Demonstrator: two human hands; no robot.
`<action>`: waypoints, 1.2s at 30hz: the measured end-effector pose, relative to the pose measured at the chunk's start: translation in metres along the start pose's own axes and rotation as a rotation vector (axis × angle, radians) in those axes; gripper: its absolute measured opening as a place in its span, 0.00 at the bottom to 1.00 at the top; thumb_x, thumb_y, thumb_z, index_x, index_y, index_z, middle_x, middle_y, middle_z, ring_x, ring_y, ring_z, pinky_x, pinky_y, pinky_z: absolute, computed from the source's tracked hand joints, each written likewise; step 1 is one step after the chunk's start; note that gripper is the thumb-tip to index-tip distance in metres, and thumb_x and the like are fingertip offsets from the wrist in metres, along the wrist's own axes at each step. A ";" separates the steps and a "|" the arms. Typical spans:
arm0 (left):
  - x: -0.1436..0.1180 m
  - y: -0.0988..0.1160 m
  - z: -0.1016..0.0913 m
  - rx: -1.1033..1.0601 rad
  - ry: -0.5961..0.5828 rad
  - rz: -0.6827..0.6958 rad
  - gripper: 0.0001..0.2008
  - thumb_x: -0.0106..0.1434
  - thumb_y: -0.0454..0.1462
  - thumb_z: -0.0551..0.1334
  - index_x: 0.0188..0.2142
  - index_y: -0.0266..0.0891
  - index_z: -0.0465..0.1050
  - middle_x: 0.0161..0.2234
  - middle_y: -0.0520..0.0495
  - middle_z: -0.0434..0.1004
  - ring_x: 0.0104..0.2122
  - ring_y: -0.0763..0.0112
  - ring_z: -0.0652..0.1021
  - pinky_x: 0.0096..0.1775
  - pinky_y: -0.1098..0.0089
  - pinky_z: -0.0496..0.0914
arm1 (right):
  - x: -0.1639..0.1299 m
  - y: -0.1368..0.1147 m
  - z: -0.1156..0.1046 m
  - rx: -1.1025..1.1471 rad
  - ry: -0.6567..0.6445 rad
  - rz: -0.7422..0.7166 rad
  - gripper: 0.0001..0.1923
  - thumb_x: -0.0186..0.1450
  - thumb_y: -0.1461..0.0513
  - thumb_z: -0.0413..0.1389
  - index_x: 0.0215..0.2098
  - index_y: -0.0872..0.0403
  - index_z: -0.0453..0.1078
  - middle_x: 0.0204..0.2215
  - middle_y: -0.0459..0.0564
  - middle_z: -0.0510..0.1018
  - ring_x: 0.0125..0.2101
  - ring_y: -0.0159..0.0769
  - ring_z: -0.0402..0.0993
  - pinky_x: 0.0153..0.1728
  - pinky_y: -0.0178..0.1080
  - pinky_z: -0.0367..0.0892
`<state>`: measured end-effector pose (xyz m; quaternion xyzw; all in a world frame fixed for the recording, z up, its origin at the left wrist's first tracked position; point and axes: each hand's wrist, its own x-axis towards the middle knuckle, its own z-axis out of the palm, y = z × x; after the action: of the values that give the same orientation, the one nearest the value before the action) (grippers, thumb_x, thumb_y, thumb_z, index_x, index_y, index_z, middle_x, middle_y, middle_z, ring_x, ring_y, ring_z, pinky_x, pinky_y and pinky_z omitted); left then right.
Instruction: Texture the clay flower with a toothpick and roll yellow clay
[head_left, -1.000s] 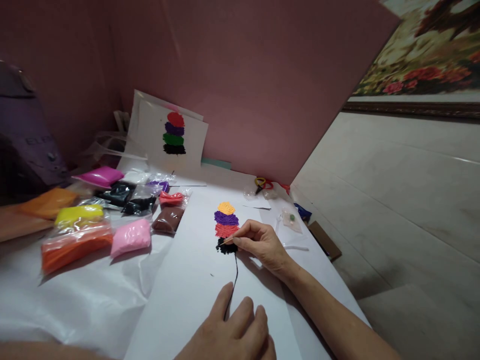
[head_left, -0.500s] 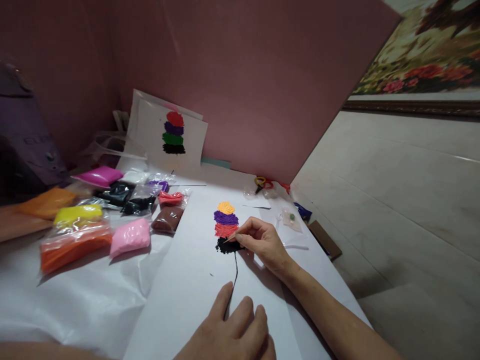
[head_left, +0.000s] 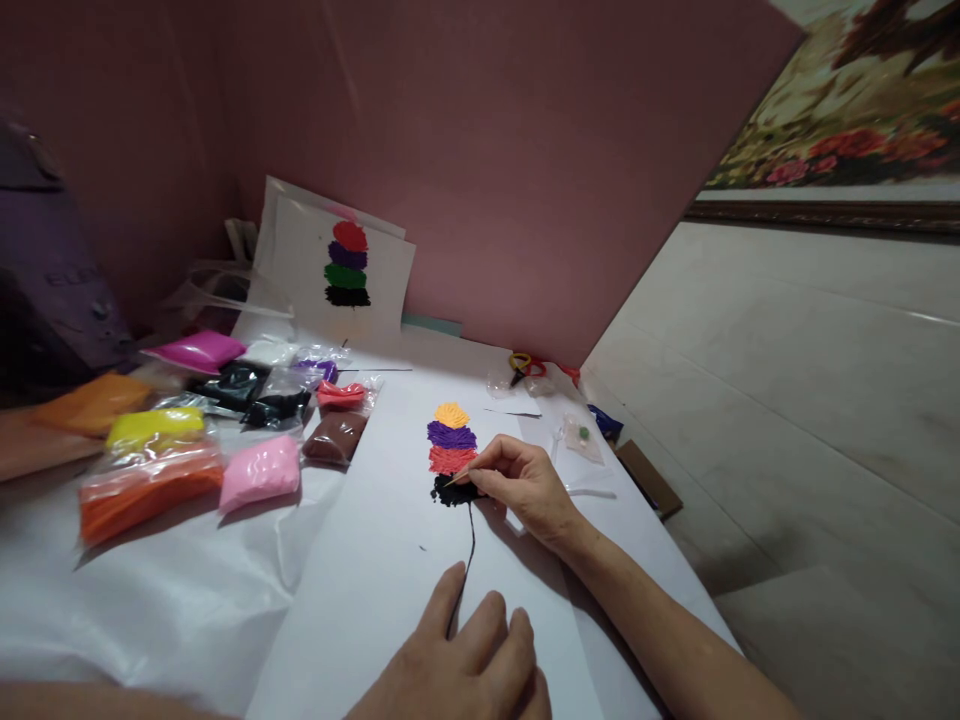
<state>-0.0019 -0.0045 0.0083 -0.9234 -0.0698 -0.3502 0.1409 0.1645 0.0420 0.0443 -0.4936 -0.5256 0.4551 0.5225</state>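
Between its thumb and fingers, my right hand (head_left: 525, 490) pinches a toothpick (head_left: 457, 481). The toothpick's tip is at the black clay patch (head_left: 448, 493), lowest of a stack on the white paper (head_left: 360, 560). Above it come a red clay band (head_left: 451, 460), a purple band (head_left: 451, 436) and a yellow one (head_left: 451, 414). A thin black line (head_left: 472, 535) runs down from the black clay. My left hand (head_left: 469, 655) lies on the lower paper with fingers apart, its index finger beside that line.
Several bags of coloured clay, among them a pink bag (head_left: 261, 475) and an orange bag (head_left: 150, 500), lie on the left. A sheet with a similar clay stack (head_left: 292, 235) leans on the wall. Scissors (head_left: 521, 370) rest at the back; a small bag (head_left: 581, 438) lies right.
Almost nothing differs. My right hand and the toothpick have shifted very slightly over the black clay, while my left hand stays in place.
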 end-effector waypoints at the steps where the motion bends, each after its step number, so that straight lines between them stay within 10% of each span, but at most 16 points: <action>1: 0.000 0.000 0.000 0.000 0.002 0.001 0.05 0.65 0.36 0.61 0.32 0.41 0.68 0.34 0.51 0.74 0.31 0.64 0.68 0.46 0.55 0.62 | 0.000 0.000 0.000 0.000 -0.002 0.003 0.04 0.55 0.64 0.63 0.25 0.54 0.72 0.23 0.46 0.81 0.24 0.31 0.76 0.26 0.34 0.72; 29: -0.001 0.001 0.001 -0.002 -0.010 -0.013 0.05 0.66 0.36 0.61 0.32 0.40 0.69 0.34 0.50 0.74 0.31 0.63 0.69 0.46 0.55 0.63 | 0.000 0.008 -0.001 0.083 -0.051 0.028 0.09 0.55 0.60 0.69 0.27 0.54 0.74 0.29 0.50 0.84 0.33 0.36 0.81 0.40 0.41 0.74; 36: 0.000 0.002 -0.002 -0.022 -0.047 -0.012 0.04 0.67 0.35 0.60 0.34 0.40 0.69 0.35 0.50 0.75 0.32 0.64 0.70 0.46 0.56 0.64 | 0.000 0.001 -0.001 0.043 0.015 0.031 0.08 0.55 0.60 0.67 0.26 0.54 0.73 0.27 0.49 0.84 0.20 0.29 0.74 0.18 0.31 0.66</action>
<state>-0.0031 -0.0068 0.0090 -0.9324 -0.0745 -0.3301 0.1268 0.1657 0.0417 0.0436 -0.4937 -0.5039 0.4706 0.5300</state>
